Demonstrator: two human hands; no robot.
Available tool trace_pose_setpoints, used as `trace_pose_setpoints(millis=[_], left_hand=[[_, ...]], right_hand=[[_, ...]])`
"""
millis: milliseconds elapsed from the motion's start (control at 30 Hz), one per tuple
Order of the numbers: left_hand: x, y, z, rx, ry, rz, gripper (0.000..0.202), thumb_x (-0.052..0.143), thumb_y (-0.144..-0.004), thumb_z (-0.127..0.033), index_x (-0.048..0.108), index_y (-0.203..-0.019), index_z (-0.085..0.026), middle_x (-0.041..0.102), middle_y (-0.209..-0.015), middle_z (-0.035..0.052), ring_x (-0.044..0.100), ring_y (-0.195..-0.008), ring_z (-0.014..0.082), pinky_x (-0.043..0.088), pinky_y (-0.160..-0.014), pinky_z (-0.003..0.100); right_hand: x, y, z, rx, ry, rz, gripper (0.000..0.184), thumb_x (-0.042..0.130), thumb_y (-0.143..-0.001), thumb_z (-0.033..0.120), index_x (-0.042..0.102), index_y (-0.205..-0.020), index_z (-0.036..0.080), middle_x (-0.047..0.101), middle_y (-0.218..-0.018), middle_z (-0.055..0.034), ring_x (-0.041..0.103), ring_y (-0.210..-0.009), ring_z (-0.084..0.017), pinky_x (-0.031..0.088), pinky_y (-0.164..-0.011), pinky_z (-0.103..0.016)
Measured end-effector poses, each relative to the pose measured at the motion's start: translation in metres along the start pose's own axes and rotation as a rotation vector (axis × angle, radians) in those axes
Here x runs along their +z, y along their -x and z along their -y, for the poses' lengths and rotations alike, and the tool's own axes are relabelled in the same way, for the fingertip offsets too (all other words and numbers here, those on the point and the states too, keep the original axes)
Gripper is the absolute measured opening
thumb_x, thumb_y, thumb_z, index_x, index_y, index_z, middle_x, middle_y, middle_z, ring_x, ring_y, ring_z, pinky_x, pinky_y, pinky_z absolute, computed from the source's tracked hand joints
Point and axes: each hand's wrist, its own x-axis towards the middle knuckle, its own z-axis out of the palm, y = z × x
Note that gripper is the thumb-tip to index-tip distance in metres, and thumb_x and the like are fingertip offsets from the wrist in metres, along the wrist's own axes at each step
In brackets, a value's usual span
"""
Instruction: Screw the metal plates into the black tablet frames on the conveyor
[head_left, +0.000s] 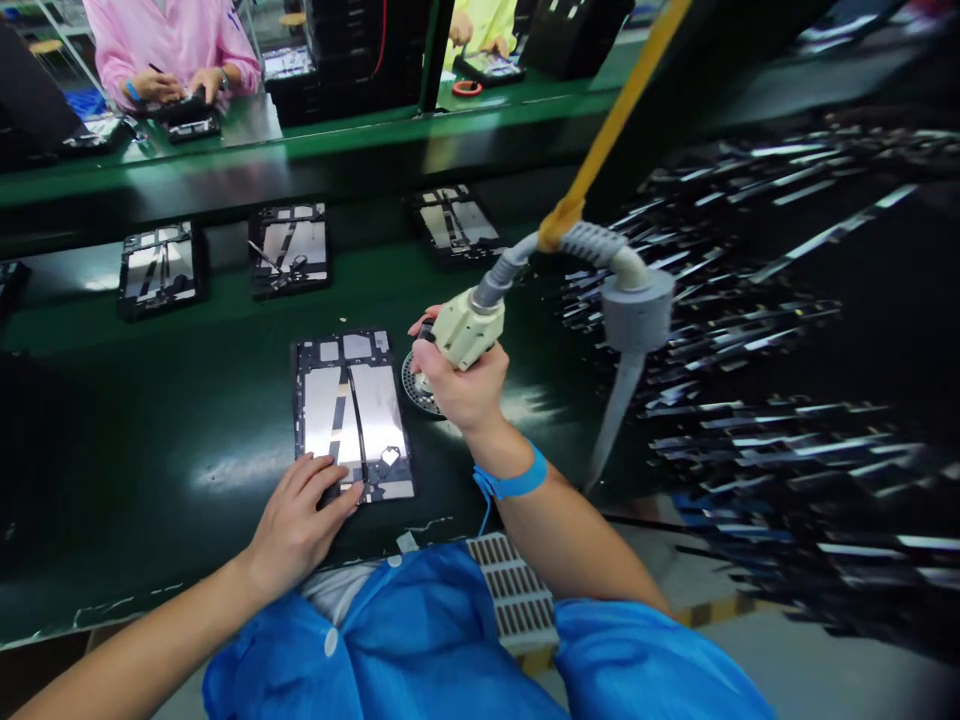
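Observation:
In the head view, an opened tablet [379,400] with bare silvery plates and dark ribbon cables lies on the green bench in front of me. My left hand [307,505] rests on its lower left edge, fingers stretched over the cables. My right hand [469,385], wearing a blue wrist strap [514,475], is closed around a cream electric screwdriver [469,328]. A grey cable rises from the tool's back end. Under that hand, beside the tablet, sits a round perforated dish [414,390], partly hidden. My grip covers the screwdriver's tip.
More opened tablets [161,262] [292,245] [455,222] lie in a row behind. A yellow cord [619,110] holds up the cable with its grey cylinder [637,310]. Blurred racks of dark parts [787,420] stand at right. Across the bench, people in pink [169,40] and yellow handle devices.

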Motion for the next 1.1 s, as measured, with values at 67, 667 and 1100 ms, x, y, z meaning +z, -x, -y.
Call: trace_pose_setpoints(millis=[67,667,1100], left_hand=[[0.003,-0.012,0.010,-0.027,0.008,-0.013,0.032,0.063,-0.097,-0.012,0.068,-0.127,-0.022,0.068,-0.123,0.0137,0.059,-0.121,0.0314,0.056,-0.100,0.055],[0.015,-0.038,0.038,-0.080,0.119,-0.123,0.028,0.067,-0.097,-0.014,0.070,-0.123,-0.022,0.069,-0.123,0.0125,0.060,-0.126,0.0300,0.054,-0.104,0.056],[0.025,-0.047,0.039,-0.213,0.156,-0.138,0.019,0.063,-0.101,-0.022,0.076,-0.114,-0.024,0.072,-0.123,0.0109,0.061,-0.131,0.0317,0.047,-0.108,0.060]], right_hand=[[-0.005,0.000,-0.001,-0.013,0.014,0.002,0.025,0.076,-0.083,0.029,0.068,-0.107,0.024,0.073,-0.095,-0.0016,0.074,-0.087,-0.021,0.064,-0.079,-0.040],[-0.007,0.010,-0.017,0.037,0.109,-0.109,0.030,0.073,-0.082,0.029,0.065,-0.110,0.025,0.071,-0.086,0.0005,0.073,-0.076,-0.020,0.065,-0.072,-0.038],[0.008,0.007,0.013,0.025,-0.081,-0.136,0.023,0.071,-0.088,0.034,0.062,-0.109,0.028,0.067,-0.091,0.0010,0.061,-0.051,-0.011,0.054,-0.048,-0.029]])
